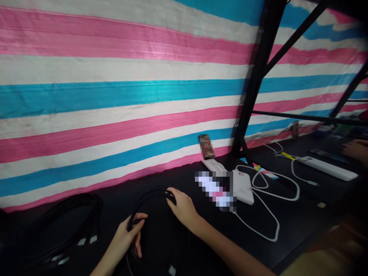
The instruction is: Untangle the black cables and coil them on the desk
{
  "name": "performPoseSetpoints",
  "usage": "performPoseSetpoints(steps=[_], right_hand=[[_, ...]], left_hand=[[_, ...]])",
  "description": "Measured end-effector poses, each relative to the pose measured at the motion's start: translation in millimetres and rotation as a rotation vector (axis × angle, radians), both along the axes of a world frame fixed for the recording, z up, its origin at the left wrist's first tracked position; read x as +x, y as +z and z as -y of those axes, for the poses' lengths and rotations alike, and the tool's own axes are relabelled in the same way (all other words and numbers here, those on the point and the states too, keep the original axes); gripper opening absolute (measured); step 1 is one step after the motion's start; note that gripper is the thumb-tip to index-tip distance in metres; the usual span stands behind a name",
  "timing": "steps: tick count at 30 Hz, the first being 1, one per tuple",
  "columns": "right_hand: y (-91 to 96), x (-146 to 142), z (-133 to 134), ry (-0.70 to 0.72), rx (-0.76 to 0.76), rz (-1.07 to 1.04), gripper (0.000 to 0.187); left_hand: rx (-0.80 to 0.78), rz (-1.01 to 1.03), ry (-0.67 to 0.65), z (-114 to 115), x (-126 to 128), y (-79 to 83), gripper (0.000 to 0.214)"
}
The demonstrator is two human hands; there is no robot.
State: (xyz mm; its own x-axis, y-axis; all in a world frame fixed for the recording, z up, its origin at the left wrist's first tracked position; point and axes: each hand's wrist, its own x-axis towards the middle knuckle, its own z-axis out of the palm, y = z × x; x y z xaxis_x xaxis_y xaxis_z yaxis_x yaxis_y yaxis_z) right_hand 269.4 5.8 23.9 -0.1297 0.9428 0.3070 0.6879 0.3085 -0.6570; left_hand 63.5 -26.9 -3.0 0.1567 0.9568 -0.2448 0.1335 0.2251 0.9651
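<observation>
A black cable (149,194) forms a loop on the black table (287,230) in front of me. My left hand (126,235) is closed round the near left side of the loop, thumb and fingers wrapped on the cable. My right hand (181,207) rests on the far right part of the same loop, its fingers curled over the cable. The cable is hard to follow against the dark tabletop.
A bundle of black cables with white tags (69,226) lies at the left. A white power bank (243,186) with a white cord (273,214) sits to the right. Another person's hand (355,149) works at the far right. A striped tarp (115,96) backs the table, beside a black frame post (253,88).
</observation>
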Motion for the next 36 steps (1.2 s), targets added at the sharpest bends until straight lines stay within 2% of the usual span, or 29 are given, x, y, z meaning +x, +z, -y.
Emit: performPoseSetpoints(steps=[5, 8, 10, 12, 15, 17, 20, 22, 25, 29, 33, 36], right_hand=[[4.8, -1, 4, 0.123, -0.132, -0.038, 0.030], [-0.1, -4, 4, 0.158, -0.201, -0.141, 0.032], [-4.4, -9, 3, 0.163, -0.272, -0.249, 0.034], [-6.4, -13, 2, 0.184, -0.355, -0.389, 0.033], [-3.1, -18, 4, 0.253, -0.490, -0.584, 0.029], [1.3, -19, 6, 0.300, -0.583, -0.701, 0.028], [6.0, -19, 10, 0.371, -0.647, -0.830, 0.027], [6.2, -20, 12, 0.408, -0.637, -0.837, 0.023], [4.0, -24, 15, 0.471, -0.667, -0.869, 0.021], [2.7, -26, 19, 0.584, -0.844, -0.913, 0.022], [2.3, -26, 21, 0.593, -0.989, -0.776, 0.033], [0.6, -25, 20, 0.532, -0.965, -0.693, 0.032]], left_hand=[[0.147, -0.242, 0.158, 2, -4, 1.5, 0.068], [0.285, -0.438, 0.256, 2, -11, 7.2, 0.053], [0.339, -0.456, 0.259, 1, -14, 11.1, 0.041], [0.297, -0.370, 0.241, 0, -15, 13.2, 0.038], [0.118, -0.170, 0.216, 0, -13, 13.3, 0.048], [0.047, -0.008, 0.268, 1, -13, 14.2, 0.050], [0.049, 0.223, 0.416, 5, -13, 19.9, 0.041], [0.046, 0.333, 0.503, 7, -14, 25.4, 0.033], [0.015, 0.474, 0.566, 8, -13, 31.6, 0.026], [0.001, 0.586, 0.622, 8, -12, 33.3, 0.026], [-0.045, 0.583, 0.642, 5, -14, 30.1, 0.027], [0.014, 0.479, 0.623, 2, -16, 25.5, 0.034]])
